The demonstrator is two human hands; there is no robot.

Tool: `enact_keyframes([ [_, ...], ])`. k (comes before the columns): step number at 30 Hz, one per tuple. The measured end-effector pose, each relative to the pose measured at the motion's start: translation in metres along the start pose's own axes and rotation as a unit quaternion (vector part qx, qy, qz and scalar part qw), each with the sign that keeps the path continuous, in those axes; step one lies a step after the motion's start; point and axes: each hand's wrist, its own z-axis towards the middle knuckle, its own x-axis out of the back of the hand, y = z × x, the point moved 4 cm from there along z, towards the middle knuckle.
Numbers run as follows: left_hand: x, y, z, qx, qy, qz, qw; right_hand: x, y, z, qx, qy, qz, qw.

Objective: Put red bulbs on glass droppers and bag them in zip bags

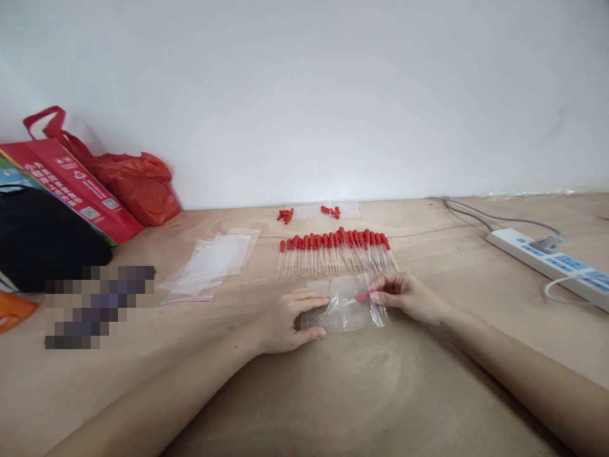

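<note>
A clear zip-lock bag (349, 320) lies in front of me with a glass dropper in it, its red rubber bulb (362, 296) pointing right. My right hand (404, 297) pinches at the bulb end, by the bag's right edge. Whether those fingers also grip the plastic is hard to see. Over the bag's left side, my left hand (295, 320) rests with fingers stretched out and thumb apart. Just behind the bag, a row of droppers with red bulbs (333, 241) lies side by side, bulbs away from me.
Flat clear bags (214, 263) overlap at left. Loose red bulbs (286, 216) lie on a bag at the back. A power strip (547, 260) with cables sits right. At far left are a red plastic bag (137, 184), a box (71, 184), a black item (52, 235) and a pixelated patch.
</note>
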Motion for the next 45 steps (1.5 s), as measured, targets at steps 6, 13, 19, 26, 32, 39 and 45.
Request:
enact_keyframes([
  [6, -0.003, -0.002, 0.0, 0.005, 0.012, 0.009, 1.0, -0.017, 0.0, -0.003, 0.029, -0.037, -0.045, 0.998],
  [13, -0.001, 0.0, -0.002, 0.003, 0.017, 0.059, 0.998, -0.008, 0.005, 0.002, 0.034, -0.058, -0.108, 0.992],
  [19, -0.004, -0.006, -0.003, -0.01, 0.031, 0.088, 0.996, -0.009, 0.001, 0.002, 0.139, -0.01, -0.209, 0.968],
  [26, -0.005, -0.008, 0.0, -0.013, 0.049, 0.072, 0.996, 0.035, -0.008, 0.022, 0.165, 0.161, -0.286, 0.93],
  [32, -0.005, -0.006, -0.001, -0.025, 0.047, 0.085, 0.995, 0.082, -0.03, 0.082, 0.107, 0.287, -0.425, 0.852],
  [39, -0.002, -0.003, -0.002, -0.028, 0.038, 0.082, 0.996, 0.074, -0.02, 0.12, 0.079, 0.289, -0.424, 0.855],
  [45, -0.002, -0.004, -0.002, -0.026, 0.036, 0.087, 0.995, 0.08, -0.03, 0.119, 0.086, 0.27, -0.36, 0.889],
])
